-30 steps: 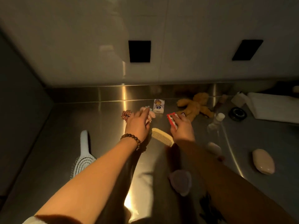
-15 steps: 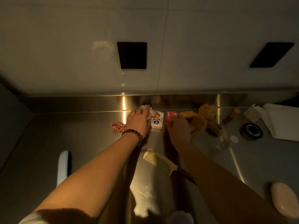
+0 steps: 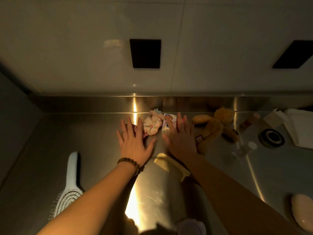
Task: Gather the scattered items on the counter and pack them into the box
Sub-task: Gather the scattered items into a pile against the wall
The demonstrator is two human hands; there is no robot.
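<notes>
Half a second ago the right hand had its fingers on the red pack and the left hand reached onto the cream scrunchie. Now both hands lie spread flat with straight fingers, gripping nothing, and the red pack cannot be made out; it may be under the right palm. It looks as if the small things have been herded together at the back edge, not yet lifted.

The scrunchie lies between the two hands, touching the card box at the right fingertips. The red scrunchie sits under the left fingers.

Just beyond the right hand lies the teddy. Below the right wrist is the comb; well to the left of the left forearm, the brush. Farther right stand a clear bottle and a dark jar. The white box sits at the far right, so the teddy, bottle and jar lie in the way of a sweep towards it.
</notes>
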